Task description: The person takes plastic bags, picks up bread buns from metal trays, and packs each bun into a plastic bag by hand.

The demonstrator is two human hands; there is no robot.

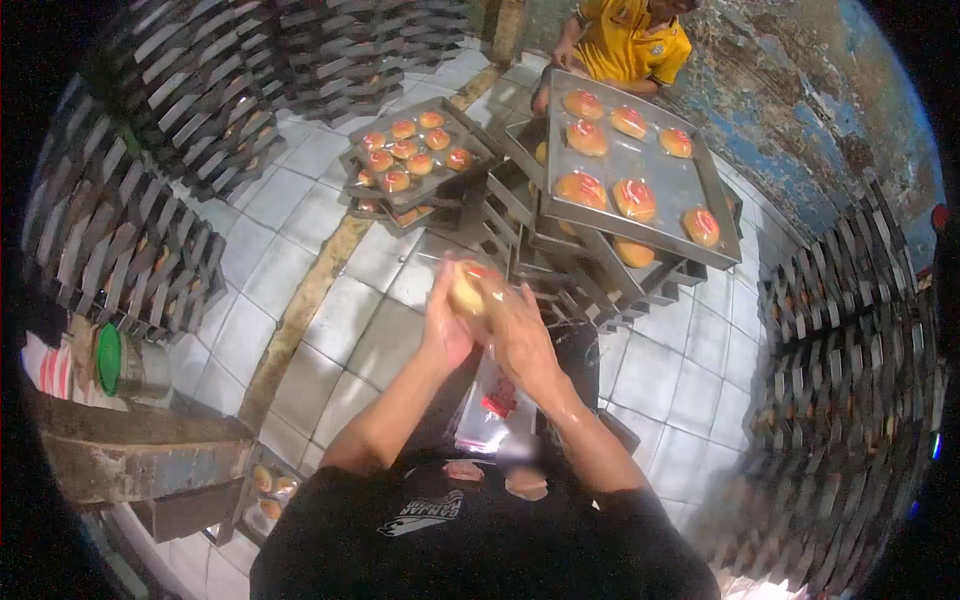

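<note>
A bun (466, 290) with a red-marked top is held up in front of me, between my two hands. My left hand (447, 322) is closed around its left side. My right hand (520, 338) is pressed against the other side, and clear plastic film seems to cover the bun there. Some of the right fingers are blurred. Below the hands, a pile of clear printed plastic bags (488, 425) lies on my lap. Ahead to the right, a metal tray (655, 165) of several buns tops a stack. Wrapped buns (405, 150) fill another tray to its left.
A co-worker in a yellow shirt (635, 45) sits behind the right tray stack. Tall stacks of dark trays (840, 330) line both sides. A wooden bench (150, 445) and a tin with a green rim (135, 362) are at left. White tiles (335, 320) cover the floor.
</note>
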